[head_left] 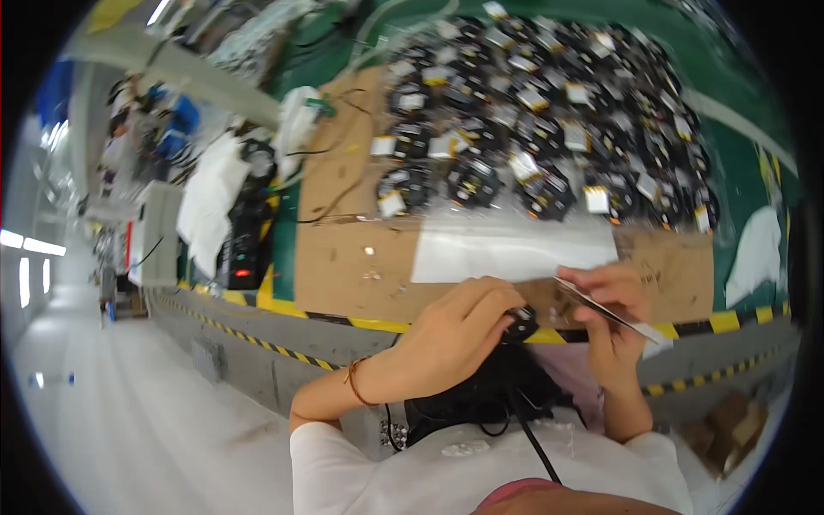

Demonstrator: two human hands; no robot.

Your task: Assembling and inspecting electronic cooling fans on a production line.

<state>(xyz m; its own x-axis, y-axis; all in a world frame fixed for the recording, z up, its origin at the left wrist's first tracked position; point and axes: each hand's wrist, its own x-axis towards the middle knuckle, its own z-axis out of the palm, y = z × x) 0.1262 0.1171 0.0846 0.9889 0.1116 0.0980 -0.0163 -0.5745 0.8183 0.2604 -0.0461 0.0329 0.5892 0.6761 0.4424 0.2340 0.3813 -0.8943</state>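
Observation:
My left hand [468, 330] is closed on a small round black part [520, 324] at the front edge of the table; the fingers hide much of it. Just to the right, my right hand [614, 313] pinches a thin, flat, pale strip [611, 314], seen nearly edge-on, so its kind is unclear. The strip slants down to the right, apart from the black part. Beyond both hands a white sheet [515, 251] lies on brown cardboard [352, 266]. Behind it, rows of round black assemblies [475, 182] with white and yellow pieces rest on clear plastic.
A black device with a red light [243, 273] stands at the left, beside a crumpled white cloth [210, 197]. Another white piece [755, 257] lies at the right. Yellow-black tape [378, 324] lines the table edge. Cardboard boxes [728, 429] sit on the floor at lower right.

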